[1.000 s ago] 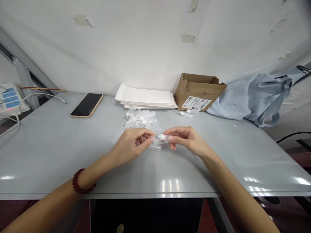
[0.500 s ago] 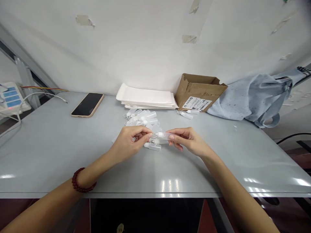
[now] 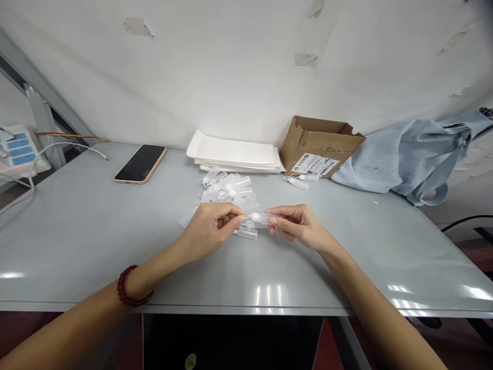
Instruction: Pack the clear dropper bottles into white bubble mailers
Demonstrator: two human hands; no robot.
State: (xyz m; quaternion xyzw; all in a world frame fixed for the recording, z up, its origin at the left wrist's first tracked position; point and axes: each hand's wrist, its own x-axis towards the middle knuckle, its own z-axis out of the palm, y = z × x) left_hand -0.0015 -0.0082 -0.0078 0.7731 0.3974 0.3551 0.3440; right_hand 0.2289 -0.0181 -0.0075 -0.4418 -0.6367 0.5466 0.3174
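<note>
Between my hands is a small translucent squeeze bottle (image 3: 262, 218) with a white cap end, lying nearly level above the table. My right hand (image 3: 296, 223) grips its body between thumb and fingers. The thumb and forefinger of my left hand (image 3: 215, 223) are pinched together at the bottle's thin tip; any small part inside the pinch is hidden. Below and behind the hands lies a pile of similar small bottles (image 3: 234, 186), several with thin loops attached. One loose bottle (image 3: 246, 234) rests just under the held one, partly covered by my left hand.
A stack of white envelopes (image 3: 234, 151) lies against the wall. To its right stands an open cardboard box (image 3: 327, 146), with a few bottles (image 3: 298, 182) before it. A light blue cloth bag (image 3: 389, 159) is farther right. A phone (image 3: 141, 163) and white cable (image 3: 77, 146) are left.
Both hands keep their hold on the bottle, with little visible movement. The whole view has shifted slightly.
</note>
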